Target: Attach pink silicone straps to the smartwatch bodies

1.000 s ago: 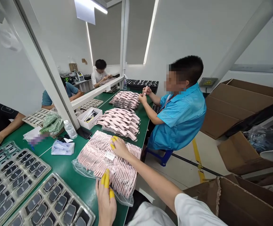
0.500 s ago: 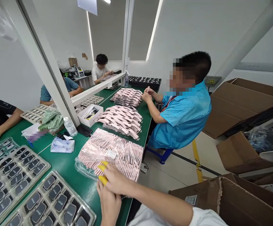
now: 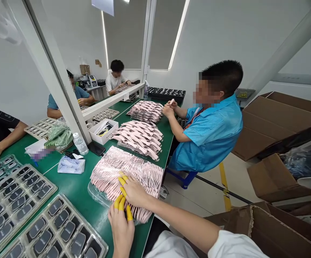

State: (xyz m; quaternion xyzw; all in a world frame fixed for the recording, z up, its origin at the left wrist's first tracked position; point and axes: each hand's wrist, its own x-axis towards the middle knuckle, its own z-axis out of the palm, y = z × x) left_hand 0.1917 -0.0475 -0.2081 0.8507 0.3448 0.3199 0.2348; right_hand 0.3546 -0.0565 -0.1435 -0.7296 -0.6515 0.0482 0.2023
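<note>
1. Item: pack of pink straps (image 3: 136, 166), laid flat in rows on the green surface (image 3: 98, 218), directly in front of you. Clear film (image 3: 97, 195) shows past its left edge.
2. Your R grip (image 3: 134, 190): palm down on top of the pack, approx. centre to near side; digits extended, slightly spread. Can't tell if any film is pinched.
3. Your L grip (image 3: 121, 225): at the pack's near edge, fingertips meeting it, thumb apart from the other digits, i.e. partly open. Pinch on film: can't tell.
4. PPE: yellow finger covers (image 3: 121, 203) on several digits, both sides (the bright colour makes them easy to spot).
5. Beyond the pack: 2nd strap pile (image 3: 139, 138) just behind it, then 3rd strap pile (image 3: 146, 111) farther off.
6. To your left: near tray (image 3: 83, 219) w/ dark rounded-square pcs in compartments; tissue packet (image 3: 71, 165), water bottle (image 3: 80, 144), black phone (image 3: 96, 148) and white box (image 3: 108, 134) w/ misc. contents.
7. Adj. co-worker in blue shirt (image 3: 209, 132): seated, both hands raised around a small pink pc.
</note>
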